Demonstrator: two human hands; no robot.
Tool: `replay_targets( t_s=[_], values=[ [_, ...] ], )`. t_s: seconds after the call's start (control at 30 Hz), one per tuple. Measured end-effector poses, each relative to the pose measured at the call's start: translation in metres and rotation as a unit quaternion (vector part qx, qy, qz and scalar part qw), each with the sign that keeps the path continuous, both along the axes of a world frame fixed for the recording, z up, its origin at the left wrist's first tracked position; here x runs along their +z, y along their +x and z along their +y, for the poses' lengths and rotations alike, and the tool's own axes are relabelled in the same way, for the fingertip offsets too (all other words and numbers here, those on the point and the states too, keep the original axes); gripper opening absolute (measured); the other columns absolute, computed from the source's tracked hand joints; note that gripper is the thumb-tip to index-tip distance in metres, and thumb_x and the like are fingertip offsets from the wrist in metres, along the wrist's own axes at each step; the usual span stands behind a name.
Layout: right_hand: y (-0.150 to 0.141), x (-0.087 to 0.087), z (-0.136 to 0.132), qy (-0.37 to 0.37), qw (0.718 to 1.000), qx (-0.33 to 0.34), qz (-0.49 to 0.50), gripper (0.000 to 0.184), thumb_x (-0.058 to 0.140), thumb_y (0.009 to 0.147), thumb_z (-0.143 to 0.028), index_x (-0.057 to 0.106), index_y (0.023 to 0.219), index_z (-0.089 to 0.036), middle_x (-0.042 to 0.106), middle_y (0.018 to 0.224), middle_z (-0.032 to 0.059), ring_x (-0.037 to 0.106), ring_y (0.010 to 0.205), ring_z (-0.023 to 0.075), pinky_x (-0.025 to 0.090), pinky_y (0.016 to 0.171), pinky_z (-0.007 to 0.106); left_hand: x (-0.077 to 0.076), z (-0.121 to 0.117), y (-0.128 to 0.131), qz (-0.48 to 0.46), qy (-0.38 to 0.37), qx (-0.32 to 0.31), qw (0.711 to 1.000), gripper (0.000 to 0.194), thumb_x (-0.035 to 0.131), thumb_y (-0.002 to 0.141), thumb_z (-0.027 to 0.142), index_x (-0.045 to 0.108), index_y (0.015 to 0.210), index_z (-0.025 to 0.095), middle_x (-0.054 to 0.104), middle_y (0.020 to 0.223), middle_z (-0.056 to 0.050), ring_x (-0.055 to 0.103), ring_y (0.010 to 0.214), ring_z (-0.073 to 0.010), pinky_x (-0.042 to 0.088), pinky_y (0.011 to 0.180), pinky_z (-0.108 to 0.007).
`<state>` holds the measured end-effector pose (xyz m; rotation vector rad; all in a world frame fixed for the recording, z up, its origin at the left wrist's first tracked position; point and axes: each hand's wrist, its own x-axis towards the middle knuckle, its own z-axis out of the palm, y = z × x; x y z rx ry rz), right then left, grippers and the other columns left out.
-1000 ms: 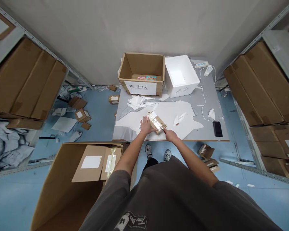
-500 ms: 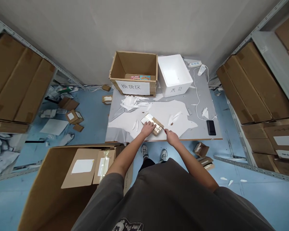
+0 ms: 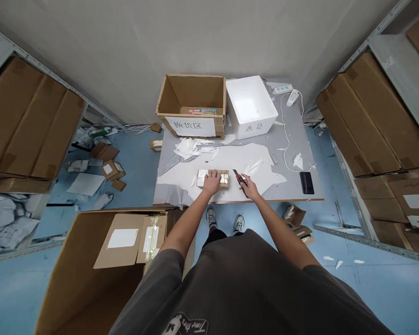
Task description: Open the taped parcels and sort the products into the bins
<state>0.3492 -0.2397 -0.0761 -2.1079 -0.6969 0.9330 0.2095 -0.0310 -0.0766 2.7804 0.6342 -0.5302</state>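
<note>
A small cardboard box (image 3: 225, 180) with shiny clear tape and a white label on its left part lies flat on the white sheet near the table's front edge. My left hand (image 3: 212, 181) grips it from above, the fingers bent over its top. To the right of the box and apart from it, my right hand (image 3: 250, 187) is closed around a red and black utility knife (image 3: 240, 178). The knife's tip points up and to the left. Crumpled white scraps (image 3: 253, 166) lie just beyond the knife.
At the back of the table stand a large cardboard box (image 3: 195, 126) with small packs inside and a white foam box (image 3: 254, 128). A black phone (image 3: 306, 183) lies at the right with a white cable. A big open carton (image 3: 70, 270) is at my left; shelves flank both sides.
The small box has turned from slanted to nearly straight under my left hand. My right hand has drawn the knife away from the box's right end, to the right.
</note>
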Motion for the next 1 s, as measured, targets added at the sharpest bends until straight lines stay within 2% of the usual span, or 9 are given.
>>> replay_targets(
  t_s=[0.07, 0.17, 0.3, 0.43, 0.57, 0.67, 0.73, 0.87, 1.0],
  values=[
    [0.004, -0.007, 0.002, 0.011, 1.0, -0.005, 0.017, 0.053, 0.043, 0.104, -0.032, 0.045, 0.156, -0.021, 0.074, 0.133, 0.0079, 0.079, 0.096, 0.018, 0.058, 0.098, 0.035, -0.001, -0.004, 0.003, -0.009, -0.01, -0.017, 1.0, 0.075, 0.082, 0.084, 0.032, 0.054, 0.153, 0.022, 0.03, 0.175, -0.018, 0.029, 0.159, -0.0402, 0.032, 0.128, -0.053],
    [0.007, -0.012, 0.006, 0.007, 1.0, -0.004, 0.03, 0.046, 0.041, 0.105, -0.033, 0.05, 0.148, -0.02, 0.074, 0.133, 0.0092, 0.078, 0.095, 0.0173, 0.058, 0.096, 0.034, -0.004, -0.006, 0.007, -0.008, -0.028, -0.021, 0.999, 0.065, 0.077, 0.087, 0.027, 0.059, 0.149, 0.02, 0.035, 0.173, -0.018, 0.03, 0.161, -0.0376, 0.033, 0.128, -0.05],
    [0.008, -0.017, 0.011, -0.024, 0.999, 0.013, 0.03, 0.04, 0.044, 0.106, -0.037, 0.057, 0.139, -0.019, 0.078, 0.118, 0.0075, 0.076, 0.083, 0.0159, 0.058, 0.087, 0.028, -0.009, -0.004, 0.006, -0.015, -0.038, -0.019, 0.999, 0.055, 0.077, 0.088, 0.028, 0.065, 0.142, 0.025, 0.04, 0.173, -0.013, 0.033, 0.161, -0.0362, 0.028, 0.131, -0.055],
    [0.012, -0.02, 0.017, -0.087, 0.994, 0.069, 0.0, 0.035, 0.044, 0.11, -0.038, 0.06, 0.136, -0.021, 0.08, 0.105, 0.0036, 0.072, 0.076, 0.015, 0.054, 0.083, 0.026, -0.013, -0.003, 0.003, -0.037, -0.047, -0.004, 0.998, 0.054, 0.08, 0.086, 0.027, 0.064, 0.138, 0.024, 0.042, 0.173, -0.013, 0.034, 0.162, -0.0329, 0.028, 0.131, -0.052],
    [0.02, -0.016, 0.029, -0.141, 0.976, 0.152, -0.073, 0.032, 0.046, 0.111, -0.037, 0.067, 0.13, -0.023, 0.08, 0.104, 0.0041, 0.073, 0.092, 0.0189, 0.049, 0.091, 0.028, -0.015, -0.003, 0.003, -0.04, -0.054, 0.005, 0.998, 0.059, 0.083, 0.085, 0.027, 0.061, 0.14, 0.022, 0.046, 0.171, -0.014, 0.034, 0.162, -0.0332, 0.028, 0.132, -0.05],
    [0.026, -0.007, 0.039, -0.184, 0.958, 0.182, -0.123, 0.031, 0.047, 0.111, -0.036, 0.068, 0.131, -0.025, 0.08, 0.116, 0.007, 0.071, 0.108, 0.0239, 0.046, 0.095, 0.031, -0.017, -0.003, 0.005, -0.034, -0.054, 0.004, 0.998, 0.061, 0.084, 0.085, 0.028, 0.06, 0.141, 0.02, 0.049, 0.168, -0.016, 0.036, 0.162, -0.0338, 0.026, 0.133, -0.049],
    [0.031, 0.0, 0.043, -0.206, 0.95, 0.194, -0.13, 0.03, 0.048, 0.111, -0.036, 0.069, 0.131, -0.026, 0.079, 0.118, 0.0072, 0.07, 0.11, 0.025, 0.046, 0.094, 0.031, -0.018, -0.003, 0.006, -0.028, -0.056, 0.004, 0.998, 0.063, 0.085, 0.085, 0.028, 0.059, 0.141, 0.017, 0.05, 0.167, -0.018, 0.036, 0.162, -0.0347, 0.025, 0.134, -0.048],
    [0.038, 0.008, 0.043, -0.219, 0.95, 0.208, -0.079, 0.027, 0.051, 0.11, -0.033, 0.07, 0.127, -0.025, 0.08, 0.101, 0.0032, 0.072, 0.087, 0.0192, 0.047, 0.085, 0.027, -0.02, -0.002, 0.007, -0.016, -0.065, 0.006, 0.998, 0.07, 0.086, 0.085, 0.028, 0.055, 0.146, 0.015, 0.044, 0.171, -0.02, 0.033, 0.164, -0.0377, 0.024, 0.134, -0.046],
    [0.028, 0.002, 0.04, -0.193, 0.959, 0.207, -0.006, 0.021, 0.053, 0.108, -0.031, 0.07, 0.118, -0.023, 0.076, 0.082, -0.0028, 0.064, 0.059, 0.0124, 0.047, 0.072, 0.023, -0.021, -0.003, 0.008, -0.019, -0.08, 0.027, 0.996, 0.079, 0.087, 0.085, 0.027, 0.048, 0.152, 0.015, 0.045, 0.17, -0.023, 0.032, 0.164, -0.0368, 0.031, 0.13, -0.045]
  ],
)
